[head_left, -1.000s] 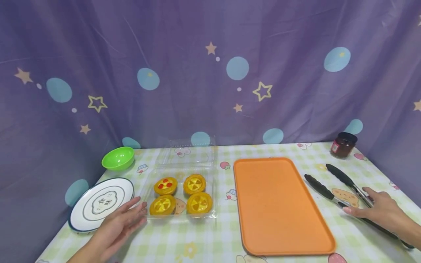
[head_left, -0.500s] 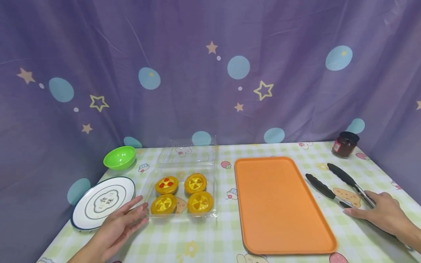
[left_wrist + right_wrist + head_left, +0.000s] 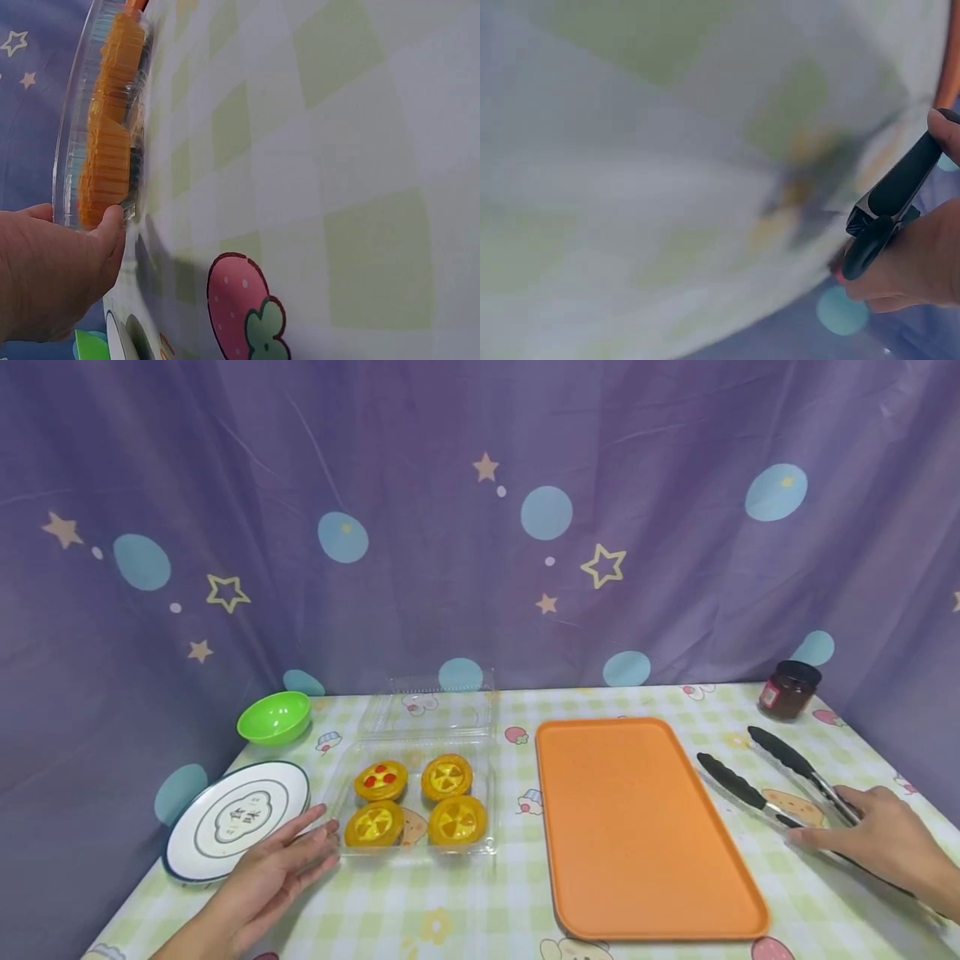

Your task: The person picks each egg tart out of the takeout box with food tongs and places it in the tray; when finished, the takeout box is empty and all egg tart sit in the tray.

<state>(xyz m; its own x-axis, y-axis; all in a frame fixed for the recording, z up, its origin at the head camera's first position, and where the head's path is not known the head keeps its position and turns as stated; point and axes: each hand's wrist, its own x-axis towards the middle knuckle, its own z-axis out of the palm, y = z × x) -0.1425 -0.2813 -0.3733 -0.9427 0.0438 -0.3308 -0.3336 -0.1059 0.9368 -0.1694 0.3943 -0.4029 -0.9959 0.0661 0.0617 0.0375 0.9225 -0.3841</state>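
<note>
My right hand grips black-and-silver tongs to the right of the orange tray. The two black tips spread apart and point away from me. In the right wrist view the dark handle end of the tongs tilts over the cloth, its shadow apart from it. My left hand has its fingers extended, fingertips at the front left corner of a clear plastic box. Several tarts sit inside: one with red dots, others with yellow wedges. The box's lid stands folded back.
An orange tray lies between the box and the tongs. At the left are a white plate and a green bowl. A dark jar stands at the back right, near the purple curtain.
My right hand has raised the tongs slightly off the cloth; their tips have shifted upward in the head view. My left hand has stayed by the box.
</note>
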